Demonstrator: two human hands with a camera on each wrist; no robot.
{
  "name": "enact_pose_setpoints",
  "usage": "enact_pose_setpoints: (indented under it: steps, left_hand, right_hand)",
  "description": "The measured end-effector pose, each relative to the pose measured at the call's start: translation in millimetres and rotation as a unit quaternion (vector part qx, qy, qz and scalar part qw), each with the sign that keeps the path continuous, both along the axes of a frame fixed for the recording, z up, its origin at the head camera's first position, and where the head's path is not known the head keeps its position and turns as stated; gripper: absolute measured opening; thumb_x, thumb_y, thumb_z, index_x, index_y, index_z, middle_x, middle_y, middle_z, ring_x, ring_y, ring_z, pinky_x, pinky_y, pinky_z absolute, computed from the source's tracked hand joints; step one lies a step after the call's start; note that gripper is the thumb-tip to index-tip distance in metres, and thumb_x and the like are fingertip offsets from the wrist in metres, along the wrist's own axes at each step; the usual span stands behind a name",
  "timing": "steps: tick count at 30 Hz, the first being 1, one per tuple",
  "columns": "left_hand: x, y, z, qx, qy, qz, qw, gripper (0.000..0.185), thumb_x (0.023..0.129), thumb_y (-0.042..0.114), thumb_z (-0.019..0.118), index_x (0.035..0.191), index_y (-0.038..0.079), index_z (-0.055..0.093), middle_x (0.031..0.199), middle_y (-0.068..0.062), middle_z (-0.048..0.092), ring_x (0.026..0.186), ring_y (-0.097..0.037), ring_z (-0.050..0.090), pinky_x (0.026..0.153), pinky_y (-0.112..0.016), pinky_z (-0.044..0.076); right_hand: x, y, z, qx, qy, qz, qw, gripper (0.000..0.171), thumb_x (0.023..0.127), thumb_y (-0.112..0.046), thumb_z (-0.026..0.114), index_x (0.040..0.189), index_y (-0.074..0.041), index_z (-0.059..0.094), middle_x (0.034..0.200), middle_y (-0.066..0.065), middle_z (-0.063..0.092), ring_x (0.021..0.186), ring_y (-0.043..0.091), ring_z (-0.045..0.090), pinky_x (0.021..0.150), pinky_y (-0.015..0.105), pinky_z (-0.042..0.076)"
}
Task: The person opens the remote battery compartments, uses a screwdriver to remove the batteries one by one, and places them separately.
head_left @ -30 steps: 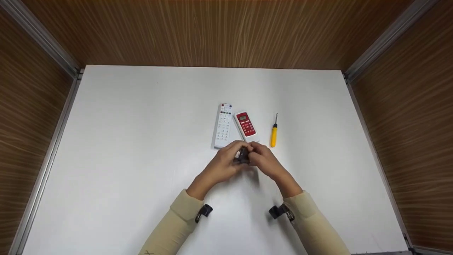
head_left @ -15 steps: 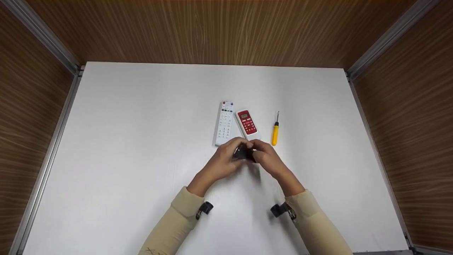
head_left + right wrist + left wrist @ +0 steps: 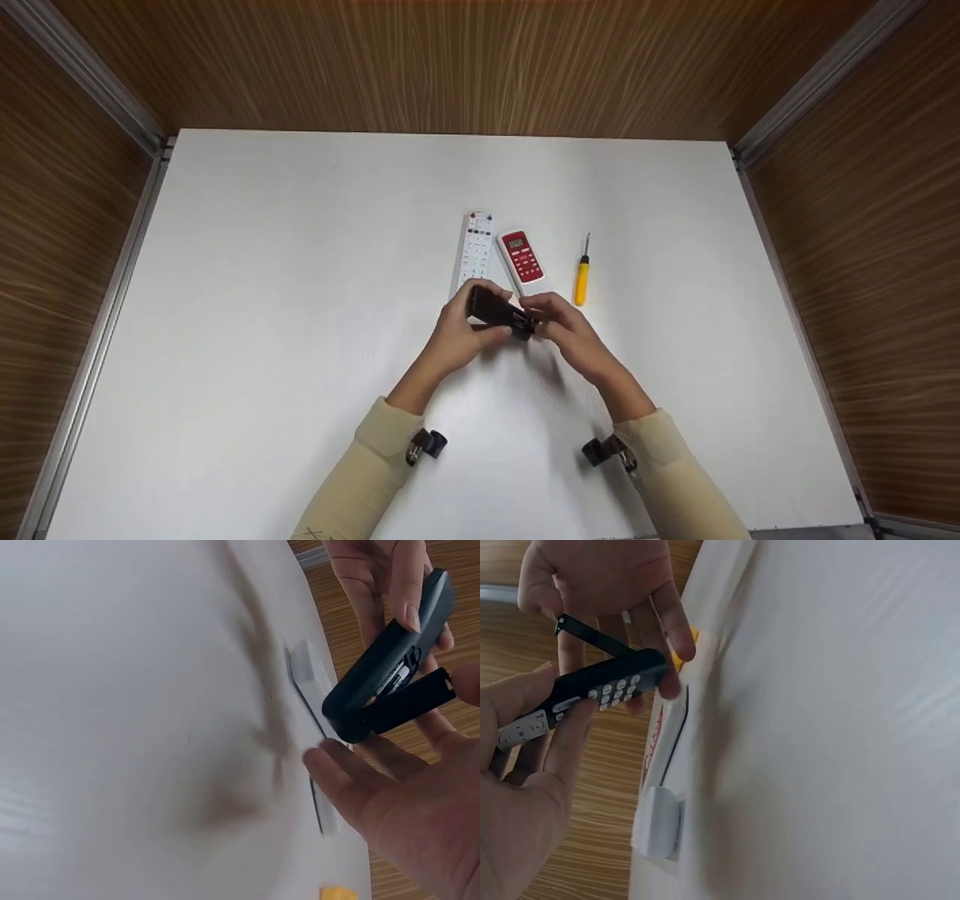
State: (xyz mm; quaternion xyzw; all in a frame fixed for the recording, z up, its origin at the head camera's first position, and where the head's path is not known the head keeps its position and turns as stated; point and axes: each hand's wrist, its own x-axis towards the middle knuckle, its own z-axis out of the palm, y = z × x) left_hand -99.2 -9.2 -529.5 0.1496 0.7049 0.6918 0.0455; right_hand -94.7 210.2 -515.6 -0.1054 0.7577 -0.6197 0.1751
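I hold a black remote [image 3: 495,310] above the white table, just in front of two other remotes. My left hand [image 3: 480,315] grips its upper end with thumb and fingers; its keypad [image 3: 607,688] faces the left wrist camera. My right hand [image 3: 540,316] pinches the remote's black battery cover [image 3: 409,701], which stands away from the back at an angle and is still joined at the lower end. A battery [image 3: 397,676] shows in the opened gap. In the left wrist view the battery cover [image 3: 591,634] is a thin strip under the right hand's fingers.
A white remote [image 3: 472,253] and a red-faced remote [image 3: 523,260] lie side by side just beyond my hands. To their right lies a yellow-handled screwdriver [image 3: 581,283]. Wooden walls enclose the white table [image 3: 262,300] on three sides.
The black remote has swung from end-on between my hands to lying across, its top toward the left. The battery cover has come away from its back. My left hand shifted left.
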Motion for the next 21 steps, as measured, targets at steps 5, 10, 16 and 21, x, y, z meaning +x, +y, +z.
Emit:
enact_pose_setpoints:
  steps: [5,10,16,21]
  left_hand:
    - [1.1,-0.8,-10.1,0.051,-0.048,-0.001,0.9975,0.059,0.074,-0.005,0.082,0.124,-0.004,0.051,0.125,-0.020,0.065,0.121,-0.030,0.057,0.106,-0.035,0.040]
    - [4.8,-1.5,-15.2,0.042,-0.071,0.013,0.9965,0.053,0.077,-0.001,0.080,0.124,-0.002,0.055,0.127,-0.019,0.062,0.120,-0.030,0.055,0.104,-0.033,0.038]
    - [10.3,-4.0,-17.9,-0.003,-0.078,0.014,0.9968,0.046,0.079,0.009,0.082,0.119,0.006,0.059,0.123,-0.009,0.063,0.117,-0.022,0.055,0.106,-0.035,0.036]
    - [14.6,-13.1,-13.9,-0.071,-0.065,0.035,0.9947,0.051,0.073,0.016,0.088,0.115,0.014,0.058,0.115,-0.003,0.064,0.110,-0.019,0.056,0.103,-0.038,0.040]
  right_hand:
    - [4.0,5.3,-5.3,0.000,0.057,-0.025,0.998,0.009,0.096,0.001,0.059,0.099,0.005,0.065,0.138,0.024,0.056,0.129,0.034,0.051,0.096,0.031,0.050]
    - [6.0,11.5,-7.3,-0.028,0.070,-0.053,0.996,0.011,0.098,0.001,0.057,0.099,0.011,0.063,0.127,0.030,0.059,0.118,0.030,0.057,0.092,0.026,0.051]
    - [13.7,27.1,9.5,-0.009,0.036,-0.145,0.989,0.015,0.099,-0.001,0.056,0.109,0.010,0.059,0.100,0.017,0.065,0.086,0.015,0.062,0.073,0.025,0.054]
    - [11.8,53.4,12.6,0.029,-0.008,-0.255,0.967,0.034,0.098,-0.005,0.058,0.130,0.004,0.051,0.092,0.008,0.065,0.074,0.013,0.057,0.059,0.023,0.047]
